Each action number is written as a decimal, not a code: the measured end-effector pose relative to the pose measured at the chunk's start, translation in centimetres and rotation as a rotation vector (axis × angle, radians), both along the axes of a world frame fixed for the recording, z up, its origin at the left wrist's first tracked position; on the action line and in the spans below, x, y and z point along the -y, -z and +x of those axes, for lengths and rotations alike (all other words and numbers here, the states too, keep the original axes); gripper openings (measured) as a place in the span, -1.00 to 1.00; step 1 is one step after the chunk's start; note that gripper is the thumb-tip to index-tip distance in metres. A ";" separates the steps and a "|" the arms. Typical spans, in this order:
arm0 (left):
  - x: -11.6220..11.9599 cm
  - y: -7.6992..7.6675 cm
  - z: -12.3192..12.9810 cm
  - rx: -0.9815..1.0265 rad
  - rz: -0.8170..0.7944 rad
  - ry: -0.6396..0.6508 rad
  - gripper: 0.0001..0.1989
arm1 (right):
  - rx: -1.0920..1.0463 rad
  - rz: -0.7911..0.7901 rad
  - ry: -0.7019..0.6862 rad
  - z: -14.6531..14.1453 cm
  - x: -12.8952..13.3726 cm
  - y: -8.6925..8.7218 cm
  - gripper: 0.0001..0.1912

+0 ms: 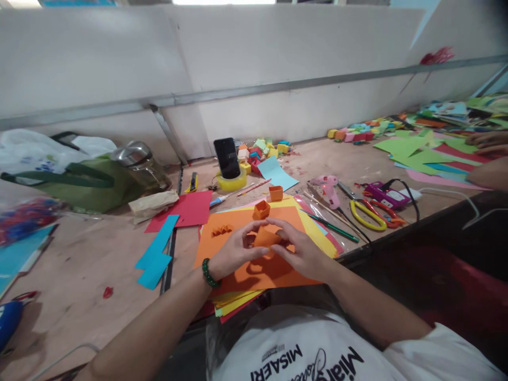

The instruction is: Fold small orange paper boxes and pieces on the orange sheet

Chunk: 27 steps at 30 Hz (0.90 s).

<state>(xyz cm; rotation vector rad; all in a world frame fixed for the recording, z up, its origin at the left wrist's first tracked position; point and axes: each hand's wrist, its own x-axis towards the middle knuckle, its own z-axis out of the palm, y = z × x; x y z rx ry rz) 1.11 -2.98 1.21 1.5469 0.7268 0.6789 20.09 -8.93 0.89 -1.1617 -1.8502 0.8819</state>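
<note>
Both hands meet over a stack of coloured sheets with an orange sheet (234, 272) on top. My left hand (238, 248), with a green bead bracelet at the wrist, holds the left side of a folded orange paper piece (266, 238). My right hand (301, 250) pinches the same piece from the right. Just beyond the fingers sits a small open orange paper box (261, 210), with another orange paper piece (275, 193) behind it. Several small folded orange strips (221, 230) lie on the sheet to the left.
Blue strips (159, 243) and a red sheet (198, 207) lie left. A phone (227, 157) leans above a tape roll (232, 181). Rightward are a pink glue gun (330, 191), scissors (367, 214) and a purple device (387, 195). Another person's hand (490, 143) is at far right.
</note>
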 end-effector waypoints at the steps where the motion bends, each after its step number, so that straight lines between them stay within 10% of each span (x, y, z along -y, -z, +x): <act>1: -0.1 -0.1 -0.1 0.014 -0.040 0.014 -0.41 | 0.009 -0.001 -0.024 0.2 0.0 -0.1 -0.49; 7: -0.7 -0.1 -0.3 -0.019 -0.136 -0.069 -0.51 | 0.124 0.095 0.107 1.3 -0.3 0.5 -0.53; 14: 0.0 0.4 0.2 -0.057 -0.214 -0.160 -0.53 | 0.457 0.837 0.101 1.3 -0.4 0.7 -0.81; 19: 0.6 0.0 -0.1 -0.365 0.445 -0.182 -0.62 | 0.529 0.820 0.071 2.0 -0.7 2.2 -0.78; 22: 1.0 0.2 -0.1 -0.525 0.818 0.034 -0.56 | 0.506 0.693 0.060 2.4 -0.3 3.2 -0.79; 27: 1.5 1.1 0.5 -0.571 0.981 0.143 -0.79 | 0.423 0.513 0.034 2.7 0.5 3.9 -0.81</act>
